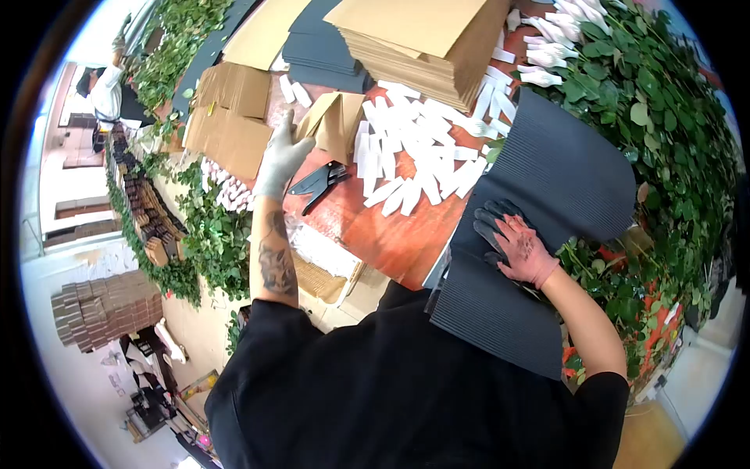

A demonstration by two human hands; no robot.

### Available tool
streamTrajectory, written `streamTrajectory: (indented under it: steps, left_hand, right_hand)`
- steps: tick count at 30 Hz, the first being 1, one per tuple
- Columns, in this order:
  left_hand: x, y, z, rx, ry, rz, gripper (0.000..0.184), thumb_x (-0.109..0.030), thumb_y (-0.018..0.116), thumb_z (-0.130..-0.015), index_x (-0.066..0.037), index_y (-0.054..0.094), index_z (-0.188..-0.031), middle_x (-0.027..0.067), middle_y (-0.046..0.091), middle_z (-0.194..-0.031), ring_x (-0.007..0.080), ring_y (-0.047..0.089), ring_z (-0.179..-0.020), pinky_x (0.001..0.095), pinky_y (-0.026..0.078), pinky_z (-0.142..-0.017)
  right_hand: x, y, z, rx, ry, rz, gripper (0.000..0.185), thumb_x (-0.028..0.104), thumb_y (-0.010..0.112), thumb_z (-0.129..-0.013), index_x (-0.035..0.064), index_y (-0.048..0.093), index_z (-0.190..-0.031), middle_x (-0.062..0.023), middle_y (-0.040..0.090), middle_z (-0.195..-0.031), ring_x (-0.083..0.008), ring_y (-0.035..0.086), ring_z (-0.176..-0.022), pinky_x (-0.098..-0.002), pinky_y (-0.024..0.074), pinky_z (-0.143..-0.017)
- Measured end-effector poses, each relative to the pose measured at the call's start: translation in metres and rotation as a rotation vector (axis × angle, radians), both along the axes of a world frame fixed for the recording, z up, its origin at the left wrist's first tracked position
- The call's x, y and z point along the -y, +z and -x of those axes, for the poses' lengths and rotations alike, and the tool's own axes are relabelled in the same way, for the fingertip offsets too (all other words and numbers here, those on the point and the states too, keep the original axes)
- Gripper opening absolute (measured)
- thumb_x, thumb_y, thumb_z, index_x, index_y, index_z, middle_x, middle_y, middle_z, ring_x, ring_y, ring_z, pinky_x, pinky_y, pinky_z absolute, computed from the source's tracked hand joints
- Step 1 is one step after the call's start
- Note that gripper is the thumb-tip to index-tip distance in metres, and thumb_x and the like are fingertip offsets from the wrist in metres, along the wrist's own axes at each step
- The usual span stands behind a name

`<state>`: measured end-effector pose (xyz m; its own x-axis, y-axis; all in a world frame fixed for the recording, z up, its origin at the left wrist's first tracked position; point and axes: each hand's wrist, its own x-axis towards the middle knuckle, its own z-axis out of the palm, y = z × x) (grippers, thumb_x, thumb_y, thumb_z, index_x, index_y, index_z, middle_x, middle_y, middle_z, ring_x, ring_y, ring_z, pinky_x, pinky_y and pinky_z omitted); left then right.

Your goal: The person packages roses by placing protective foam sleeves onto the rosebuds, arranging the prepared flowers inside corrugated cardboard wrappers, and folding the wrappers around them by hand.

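My left hand, in a pale glove, reaches over the red table with thumb and fingers apart and nothing visible in it. Just right of its thumb stands a folded piece of brown card. A black stapler lies below that card. My right hand, in a pink glove with dark grey fingers, rests flat on a black corrugated sheet. The sheet bends and curves up at its far right part. Many small white paper strips are scattered between my hands.
A tall stack of brown card and black sheets stand at the back. Rose stems with leaves and white-netted flower heads crowd the right. Cardboard pieces lie left. Another person is far left.
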<state>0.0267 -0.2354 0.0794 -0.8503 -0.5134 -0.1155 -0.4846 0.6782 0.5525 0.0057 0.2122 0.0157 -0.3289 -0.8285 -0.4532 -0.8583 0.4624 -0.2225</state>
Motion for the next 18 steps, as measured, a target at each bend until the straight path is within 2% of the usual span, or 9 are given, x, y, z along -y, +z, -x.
streamTrajectory:
  steps: [1, 2, 3, 5, 9, 13, 16, 17, 18]
  left_hand:
    - [-0.005, 0.008, -0.006, -0.077, -0.087, -0.211, 0.073, -0.014, 0.064, -0.072, 0.005, 0.034, -0.136, 0.0206, 0.056, -0.118, 0.0255, 0.057, -0.106, 0.0314, 0.045, -0.090]
    - [-0.011, 0.015, -0.012, -0.150, -0.176, -0.427, 0.070, -0.007, 0.063, -0.073, 0.004, 0.035, -0.136, 0.0170, 0.055, -0.119, 0.0226, 0.056, -0.106, 0.0304, 0.045, -0.090]
    - [-0.021, 0.018, -0.021, -0.186, -0.308, -0.456, 0.065, 0.001, 0.060, -0.073, 0.003, 0.039, -0.134, 0.0117, 0.052, -0.120, 0.0205, 0.052, -0.109, 0.0300, 0.043, -0.093]
    - [-0.062, 0.048, -0.033, -0.051, -0.500, -0.654, 0.062, -0.004, 0.065, -0.065, 0.003, 0.049, -0.125, 0.0139, 0.052, -0.121, 0.0233, 0.050, -0.114, 0.0317, 0.039, -0.098]
    - [-0.146, 0.078, -0.036, -0.020, -0.883, 0.032, 0.058, -0.014, 0.067, -0.061, -0.002, 0.057, -0.117, 0.0178, 0.051, -0.118, 0.0340, 0.050, -0.109, 0.0396, 0.041, -0.095]
    - [-0.183, 0.079, -0.044, -0.016, -0.745, 0.064, 0.059, -0.021, 0.068, -0.064, -0.001, 0.055, -0.118, 0.0197, 0.051, -0.117, 0.0356, 0.051, -0.106, 0.0414, 0.042, -0.092]
    - [-0.194, 0.075, -0.044, 0.073, -0.763, 0.103, 0.059, -0.025, 0.069, -0.067, 0.000, 0.053, -0.119, 0.0209, 0.050, -0.117, 0.0365, 0.051, -0.106, 0.0418, 0.043, -0.091]
    - [-0.195, 0.078, -0.043, 0.068, -0.765, 0.106, 0.059, -0.025, 0.069, -0.067, 0.000, 0.053, -0.119, 0.0209, 0.050, -0.117, 0.0365, 0.051, -0.106, 0.0418, 0.043, -0.091]
    - [-0.196, 0.083, -0.042, 0.097, -0.773, 0.131, 0.060, -0.027, 0.069, -0.068, 0.000, 0.052, -0.120, 0.0212, 0.050, -0.117, 0.0366, 0.051, -0.106, 0.0415, 0.043, -0.090]
  right_hand:
    - [-0.002, -0.009, 0.000, -0.004, -0.012, -0.003, 0.063, 0.040, 0.061, -0.079, 0.0034, 0.047, -0.128, -0.0155, 0.036, -0.139, -0.0311, 0.026, -0.134, -0.0415, 0.0201, -0.112]
    - [-0.008, -0.022, -0.002, -0.001, -0.088, 0.176, 0.067, 0.040, 0.062, -0.078, 0.0031, 0.044, -0.130, -0.0155, 0.035, -0.140, -0.0313, 0.026, -0.135, -0.0414, 0.0205, -0.112]
    - [-0.017, -0.027, -0.007, 0.004, -0.168, 0.347, 0.070, 0.039, 0.063, -0.077, 0.0028, 0.040, -0.132, -0.0156, 0.034, -0.141, -0.0315, 0.026, -0.135, -0.0414, 0.0210, -0.112]
    - [-0.014, -0.013, -0.002, 0.218, -0.322, 0.435, 0.086, 0.034, 0.071, -0.071, 0.0023, 0.028, -0.139, -0.0181, 0.030, -0.143, -0.0349, 0.026, -0.135, -0.0424, 0.0228, -0.111]
    - [0.010, 0.033, 0.007, 0.552, -0.441, 0.586, 0.103, 0.041, 0.076, -0.068, 0.0028, 0.017, -0.144, -0.0218, 0.027, -0.145, -0.0350, 0.026, -0.135, -0.0407, 0.0218, -0.111]
    - [0.026, 0.028, 0.005, 0.516, -0.607, 0.370, 0.100, 0.036, 0.075, -0.071, 0.0066, 0.015, -0.145, -0.0193, 0.029, -0.145, -0.0332, 0.027, -0.135, -0.0399, 0.0220, -0.111]
    - [0.034, 0.035, 0.004, 0.602, -0.599, 0.587, 0.073, 0.028, 0.065, -0.081, 0.0053, 0.028, -0.140, -0.0166, 0.044, -0.136, -0.0287, 0.043, -0.125, -0.0342, 0.0333, -0.104]
    - [0.036, 0.032, 0.005, 0.597, -0.599, 0.590, 0.073, 0.028, 0.065, -0.081, 0.0053, 0.028, -0.140, -0.0166, 0.044, -0.136, -0.0287, 0.043, -0.125, -0.0342, 0.0333, -0.104]
    - [0.039, 0.032, 0.007, 0.746, -0.678, 0.660, 0.064, 0.027, 0.063, -0.084, 0.0039, 0.035, -0.137, -0.0160, 0.048, -0.132, -0.0265, 0.046, -0.122, -0.0327, 0.0350, -0.101]
